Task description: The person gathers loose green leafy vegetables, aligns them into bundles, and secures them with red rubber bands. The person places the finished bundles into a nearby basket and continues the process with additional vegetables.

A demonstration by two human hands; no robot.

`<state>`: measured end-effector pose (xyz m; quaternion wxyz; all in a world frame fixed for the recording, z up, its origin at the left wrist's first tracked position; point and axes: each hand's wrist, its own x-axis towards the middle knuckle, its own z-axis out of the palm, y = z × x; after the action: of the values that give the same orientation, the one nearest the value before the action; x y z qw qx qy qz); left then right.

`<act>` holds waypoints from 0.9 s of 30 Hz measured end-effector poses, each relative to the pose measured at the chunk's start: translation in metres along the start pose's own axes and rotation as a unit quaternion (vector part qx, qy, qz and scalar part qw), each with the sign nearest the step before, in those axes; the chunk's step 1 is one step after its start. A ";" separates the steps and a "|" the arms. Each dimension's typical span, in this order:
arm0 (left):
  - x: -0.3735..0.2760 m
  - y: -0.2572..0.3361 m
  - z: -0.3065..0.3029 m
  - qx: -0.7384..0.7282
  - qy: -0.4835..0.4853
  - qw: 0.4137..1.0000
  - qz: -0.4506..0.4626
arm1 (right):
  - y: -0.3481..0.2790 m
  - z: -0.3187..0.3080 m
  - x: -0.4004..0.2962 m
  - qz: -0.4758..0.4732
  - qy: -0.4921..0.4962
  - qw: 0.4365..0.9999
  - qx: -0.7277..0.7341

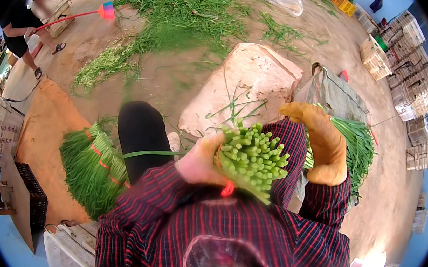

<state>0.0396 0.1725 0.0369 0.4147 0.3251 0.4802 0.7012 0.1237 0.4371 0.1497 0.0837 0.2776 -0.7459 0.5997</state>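
Observation:
My bare left hand (203, 160) grips a bundle of green leafy-vegetable stalks (253, 153), with the pale cut ends facing up towards me. A red tie (227, 189) hangs at the bundle's near side, by my hand. To the right of it, my right hand (322, 143) wears a yellow-brown glove. Its fingers and thumb are apart in a curve, turned towards the bundle, and nothing shows between them. More long green stalks (352, 146) lie just beyond the glove, partly hidden by it. One green leaf blade (153, 153) stretches from near my left wrist across my dark trouser leg.
Several banded green bundles (92, 166) lie at left on an orange-brown sheet (49, 127). Ahead are a pale sack (236, 80) and a heap of loose greens (186, 15). Crates (411, 73) line the right wall. A person at upper left holds a broom (69, 18).

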 end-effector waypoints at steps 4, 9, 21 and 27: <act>-0.004 0.017 0.009 0.032 0.049 0.998 0.014 | -0.006 0.024 0.034 -0.057 -0.112 0.985 -0.116; -0.002 0.007 -0.004 0.012 0.201 0.975 0.092 | 0.028 0.044 0.033 0.095 0.240 0.966 -0.014; 0.003 0.060 -0.010 0.417 0.308 0.837 0.174 | 0.058 0.095 0.071 0.173 0.221 0.946 0.160; 0.001 0.066 -0.042 0.233 0.212 0.929 0.192 | 0.044 0.080 0.083 0.205 0.154 0.945 0.203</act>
<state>-0.0138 0.1434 0.0852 0.0728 0.3421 0.6356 0.6883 0.0485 0.3414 0.1290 0.0147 0.0346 -0.6270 0.7781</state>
